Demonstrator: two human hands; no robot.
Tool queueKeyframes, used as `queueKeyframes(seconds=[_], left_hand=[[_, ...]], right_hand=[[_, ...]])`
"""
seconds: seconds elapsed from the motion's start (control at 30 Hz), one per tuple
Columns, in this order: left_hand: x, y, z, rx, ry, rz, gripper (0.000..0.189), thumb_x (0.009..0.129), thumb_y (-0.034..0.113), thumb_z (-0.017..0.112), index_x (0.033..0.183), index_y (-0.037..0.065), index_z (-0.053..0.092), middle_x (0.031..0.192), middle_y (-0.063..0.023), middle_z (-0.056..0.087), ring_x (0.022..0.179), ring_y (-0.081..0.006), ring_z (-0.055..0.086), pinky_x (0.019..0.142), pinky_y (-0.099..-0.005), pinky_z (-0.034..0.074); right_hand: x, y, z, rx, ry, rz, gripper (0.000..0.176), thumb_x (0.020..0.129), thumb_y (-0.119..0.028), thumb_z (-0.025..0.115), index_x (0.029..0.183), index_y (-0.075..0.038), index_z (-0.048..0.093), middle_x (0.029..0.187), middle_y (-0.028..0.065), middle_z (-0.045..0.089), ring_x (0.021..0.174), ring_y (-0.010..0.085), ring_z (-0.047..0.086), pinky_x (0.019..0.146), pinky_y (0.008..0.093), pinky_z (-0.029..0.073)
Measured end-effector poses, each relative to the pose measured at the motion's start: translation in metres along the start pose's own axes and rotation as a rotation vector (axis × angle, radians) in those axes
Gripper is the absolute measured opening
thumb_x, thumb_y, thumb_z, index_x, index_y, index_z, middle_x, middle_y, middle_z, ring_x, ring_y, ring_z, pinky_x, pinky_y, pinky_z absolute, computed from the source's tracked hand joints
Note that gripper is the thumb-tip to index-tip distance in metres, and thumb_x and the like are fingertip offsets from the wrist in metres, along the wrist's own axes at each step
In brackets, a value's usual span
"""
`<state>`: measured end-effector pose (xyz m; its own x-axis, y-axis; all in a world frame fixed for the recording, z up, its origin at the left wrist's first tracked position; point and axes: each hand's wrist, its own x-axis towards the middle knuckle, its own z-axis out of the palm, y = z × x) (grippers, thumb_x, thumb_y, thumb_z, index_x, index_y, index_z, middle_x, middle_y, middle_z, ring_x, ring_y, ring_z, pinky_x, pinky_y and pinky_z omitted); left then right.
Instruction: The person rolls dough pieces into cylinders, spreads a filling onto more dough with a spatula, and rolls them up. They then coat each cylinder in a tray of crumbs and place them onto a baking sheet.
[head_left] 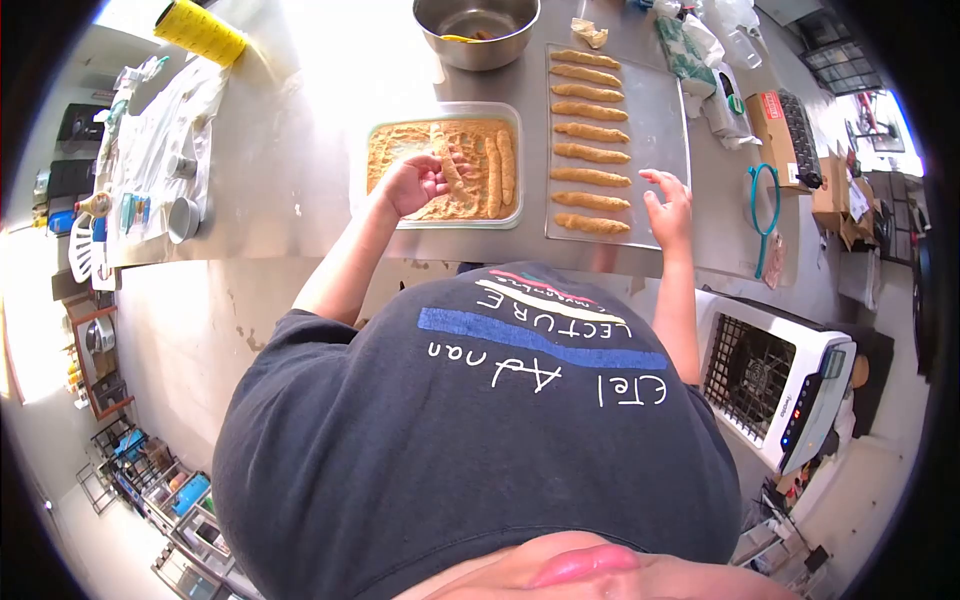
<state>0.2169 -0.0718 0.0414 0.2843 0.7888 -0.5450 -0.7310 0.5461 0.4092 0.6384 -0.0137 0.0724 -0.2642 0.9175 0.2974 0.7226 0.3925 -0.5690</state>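
My left hand (413, 186) is over a rectangular plastic tub (518, 130) of light-brown crumbs (395, 140). Its fingers are closed around a dough stick (441, 148) that slants across the crumbs. Two more crumb-coated sticks (493, 176) lie side by side at the tub's right end. To the right of the tub, a metal baking tray (660, 110) carries a column of several coated dough sticks (590, 153). My right hand (668, 207) hovers by the tray's right edge, fingers apart, holding nothing.
A steel bowl (478, 45) stands behind the tub. A yellow roll (200, 32) lies at the back left, with small metal cups (184, 220) on plastic sheeting. At the right are a cardboard box (780, 135) and a teal-handled strainer-like loop (765, 210). A white oven-like appliance (770, 385) stands below.
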Motion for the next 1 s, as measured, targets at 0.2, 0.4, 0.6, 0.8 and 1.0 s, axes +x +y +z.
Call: queueKeyframes(seconds=[0.2, 0.4, 0.6, 0.8, 1.0], left_hand=[[0.009, 0.008, -0.018, 0.304, -0.037, 0.030, 0.035, 0.089, 0.007, 0.059, 0.121, 0.000, 0.046, 0.112, -0.0117, 0.059, 0.106, -0.0238, 0.062, 0.087, -0.0315, 0.054], [0.012, 0.022, -0.015, 0.343, 0.093, -0.093, 0.033, 0.093, 0.015, 0.055, 0.123, 0.004, 0.048, 0.112, -0.0110, 0.060, 0.105, -0.0217, 0.062, 0.089, -0.0309, 0.053], [0.013, 0.023, -0.025, 0.502, -0.048, -0.021, 0.027, 0.093, 0.022, 0.056, 0.116, 0.006, 0.053, 0.111, -0.0086, 0.063, 0.103, -0.0182, 0.062, 0.085, -0.0298, 0.051], [0.012, 0.022, -0.029, 0.493, -0.037, -0.012, 0.027, 0.094, 0.016, 0.055, 0.117, 0.004, 0.053, 0.113, -0.0101, 0.063, 0.105, -0.0180, 0.061, 0.083, -0.0269, 0.052], [0.006, 0.021, -0.030, 0.439, -0.008, -0.026, 0.033, 0.093, 0.013, 0.054, 0.122, 0.000, 0.050, 0.114, -0.0120, 0.062, 0.107, -0.0185, 0.060, 0.083, -0.0263, 0.054]], right_hand=[[-0.003, -0.023, 0.010, -0.036, 0.050, 0.021, 0.030, 0.074, -0.008, 0.061, 0.102, -0.015, 0.067, 0.100, 0.0025, 0.065, 0.102, 0.0191, 0.057, 0.095, 0.0337, 0.035], [-0.017, -0.036, 0.019, -0.049, 0.072, 0.068, 0.030, 0.074, -0.008, 0.061, 0.102, -0.015, 0.067, 0.100, 0.0026, 0.065, 0.102, 0.0187, 0.057, 0.096, 0.0336, 0.035], [-0.026, -0.036, 0.017, -0.044, 0.085, 0.097, 0.030, 0.074, -0.007, 0.061, 0.102, -0.015, 0.067, 0.101, 0.0021, 0.066, 0.100, 0.0182, 0.058, 0.093, 0.0333, 0.037], [-0.036, -0.020, -0.001, -0.083, 0.112, 0.146, 0.028, 0.074, -0.012, 0.061, 0.101, -0.017, 0.067, 0.097, 0.0025, 0.065, 0.094, 0.0190, 0.059, 0.090, 0.0335, 0.039], [-0.042, 0.009, -0.017, -0.082, 0.133, 0.195, 0.028, 0.075, -0.013, 0.061, 0.101, -0.019, 0.068, 0.096, 0.0014, 0.065, 0.094, 0.0182, 0.059, 0.091, 0.0330, 0.038]])
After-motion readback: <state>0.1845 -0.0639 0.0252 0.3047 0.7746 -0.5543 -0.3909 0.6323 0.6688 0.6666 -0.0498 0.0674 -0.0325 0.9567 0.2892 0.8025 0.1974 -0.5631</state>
